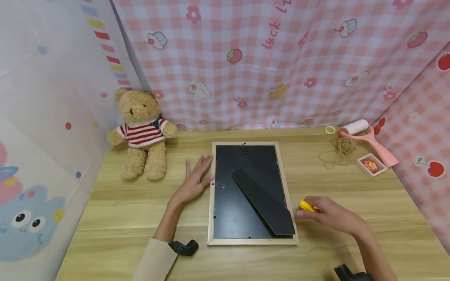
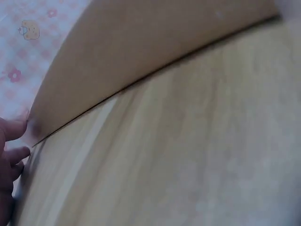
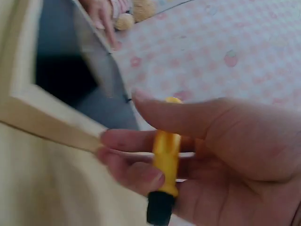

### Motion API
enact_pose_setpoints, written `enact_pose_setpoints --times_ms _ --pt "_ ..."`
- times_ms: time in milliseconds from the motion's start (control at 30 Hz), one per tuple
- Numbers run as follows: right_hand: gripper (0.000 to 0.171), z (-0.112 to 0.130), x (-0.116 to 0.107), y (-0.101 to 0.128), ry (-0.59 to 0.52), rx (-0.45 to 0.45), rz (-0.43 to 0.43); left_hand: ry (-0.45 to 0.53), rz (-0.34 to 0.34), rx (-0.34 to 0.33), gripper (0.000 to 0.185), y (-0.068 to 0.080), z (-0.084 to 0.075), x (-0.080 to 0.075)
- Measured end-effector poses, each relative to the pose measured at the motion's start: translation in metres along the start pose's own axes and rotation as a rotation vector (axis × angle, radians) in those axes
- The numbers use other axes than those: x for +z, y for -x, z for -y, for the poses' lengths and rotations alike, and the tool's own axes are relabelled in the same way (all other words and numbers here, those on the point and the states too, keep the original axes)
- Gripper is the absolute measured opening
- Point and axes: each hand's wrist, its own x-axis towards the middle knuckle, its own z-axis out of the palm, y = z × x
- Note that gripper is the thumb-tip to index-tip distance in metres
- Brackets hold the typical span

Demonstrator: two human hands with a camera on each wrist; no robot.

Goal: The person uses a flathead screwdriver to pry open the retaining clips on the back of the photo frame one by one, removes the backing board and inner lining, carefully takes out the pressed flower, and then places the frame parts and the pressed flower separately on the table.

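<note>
With the left hand [image 1: 194, 180] flat, fingers straight, steadying the face-down picture frame [image 1: 251, 193], the right hand [image 1: 330, 215] grips a yellow tool [image 1: 306, 206] at its near-right edge, probably needing careful aim at the backing tabs.

The wooden bench [image 2: 188, 155] fills most of the view, pale and streaked with lighter grain, blurred from being so close. Across the upper part runs the light wood edge of the picture frame [image 2: 141, 52], its lower border meeting the bench along a thin dark line that slants from lower left to upper right. At the far left, fingertips of the left hand [image 2: 9, 150] touch the frame's edge. Beyond them hangs pink checked cloth [image 2: 23, 47] with small flowers.
</note>
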Motion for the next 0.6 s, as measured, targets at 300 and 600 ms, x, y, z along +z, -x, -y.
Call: enact_pose_setpoints --times_ms 300,600 --pt "0.03 0.045 -0.02 -0.039 -0.029 -0.115 -0.491 0.101 0.167 0.059 0.114 0.01 0.014 -0.013" --pt "0.026 0.042 -0.017 -0.115 -0.299 -0.178 -0.324 0.076 0.198 0.053 0.129 0.01 0.01 -0.014"
